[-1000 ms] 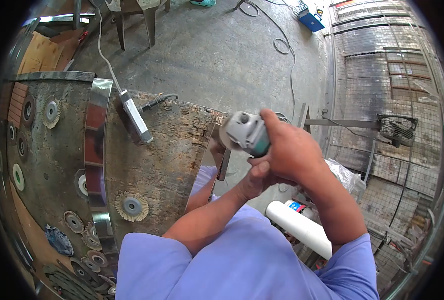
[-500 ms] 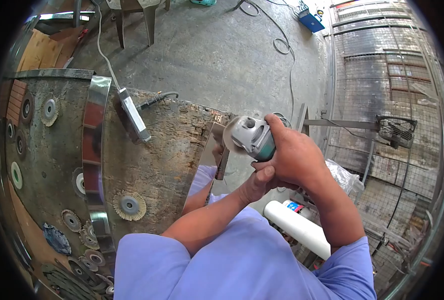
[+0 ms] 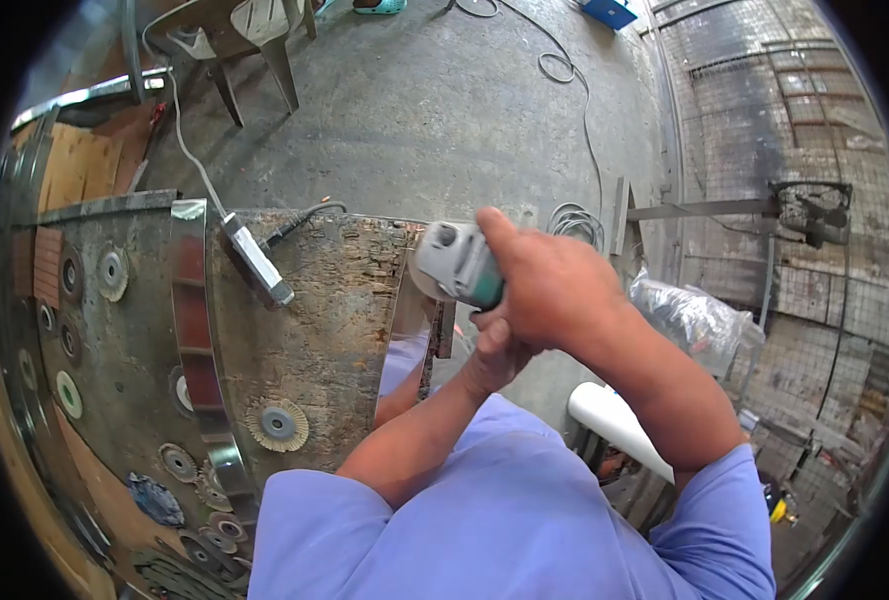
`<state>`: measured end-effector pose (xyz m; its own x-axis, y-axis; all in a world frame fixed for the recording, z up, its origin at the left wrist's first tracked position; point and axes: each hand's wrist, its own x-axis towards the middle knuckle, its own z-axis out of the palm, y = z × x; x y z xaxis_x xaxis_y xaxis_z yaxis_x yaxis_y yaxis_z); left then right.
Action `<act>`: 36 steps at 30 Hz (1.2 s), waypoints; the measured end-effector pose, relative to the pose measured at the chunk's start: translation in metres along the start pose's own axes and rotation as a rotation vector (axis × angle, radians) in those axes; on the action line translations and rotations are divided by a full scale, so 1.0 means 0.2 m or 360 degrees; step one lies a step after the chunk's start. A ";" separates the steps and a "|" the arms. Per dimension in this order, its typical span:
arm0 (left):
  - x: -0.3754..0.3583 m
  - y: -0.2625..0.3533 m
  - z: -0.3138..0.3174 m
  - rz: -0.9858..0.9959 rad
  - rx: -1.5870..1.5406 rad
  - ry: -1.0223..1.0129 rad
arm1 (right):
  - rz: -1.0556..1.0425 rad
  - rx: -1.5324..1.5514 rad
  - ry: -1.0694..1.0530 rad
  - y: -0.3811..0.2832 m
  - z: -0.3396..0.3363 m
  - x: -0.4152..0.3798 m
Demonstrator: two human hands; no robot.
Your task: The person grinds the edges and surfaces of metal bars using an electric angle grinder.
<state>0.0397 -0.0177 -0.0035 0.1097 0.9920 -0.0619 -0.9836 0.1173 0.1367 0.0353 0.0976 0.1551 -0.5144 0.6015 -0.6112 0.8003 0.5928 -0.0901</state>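
Note:
Both my hands hold a grey and teal angle grinder [image 3: 453, 264] at the right edge of the rusty workbench [image 3: 315, 310]. My right hand [image 3: 545, 282] wraps over the grinder's body from above. My left hand [image 3: 493, 352] grips it from below, mostly hidden under the right. The grinder's head sits against a shiny metal strip [image 3: 412, 310] that stands along the bench edge and mirrors my purple sleeve.
A second polished curved strip [image 3: 193, 330] lies across the bench beside a power strip [image 3: 257, 262] with its cable. Several flap discs [image 3: 278, 424] are scattered on the bench. A white pipe [image 3: 620, 428], a plastic bag [image 3: 690, 318], a chair [image 3: 250, 40] and floor cables surround it.
The grinder and both hands shifted left and slightly up along the strip's edge. The view tilted, so the bench and floor sit differently in frame.

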 end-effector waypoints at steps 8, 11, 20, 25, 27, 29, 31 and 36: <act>0.02 -0.14 0.05 -0.0310 0.0078 -0.0065 | 0.0159 0.0102 0.0073 0.23 0.17 -0.10; 0.03 -0.20 0.05 -0.0597 0.0219 -0.0141 | 0.0343 0.0344 0.0101 0.39 0.26 -0.19; -0.40 0.30 0.21 0.0343 0.3338 0.0836 | 0.0617 0.1507 0.0599 0.76 0.65 -0.57; -0.53 0.33 -0.07 -0.0171 0.3739 0.1302 | 0.0608 0.1640 0.0663 0.80 0.81 -0.67; -0.50 0.32 -0.07 0.0011 0.3656 0.1344 | 0.0570 0.1697 0.0692 0.81 0.86 -0.69; -0.50 0.33 0.05 -0.0040 0.3419 0.1417 | 0.0534 0.1745 0.0723 0.82 0.89 -0.70; -0.51 0.32 0.11 -0.0034 0.3379 0.1433 | 0.0503 0.1755 0.0714 0.82 0.88 -0.73; -0.55 0.22 -0.01 0.0168 0.4274 0.1432 | 0.0438 0.1680 0.0652 0.82 0.81 -0.72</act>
<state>-0.0160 -0.1211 0.0082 -0.5051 0.8631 0.0053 0.8513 0.4972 0.1675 0.2912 0.0216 0.1007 -0.1902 0.8827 -0.4297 0.6601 -0.2090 -0.7215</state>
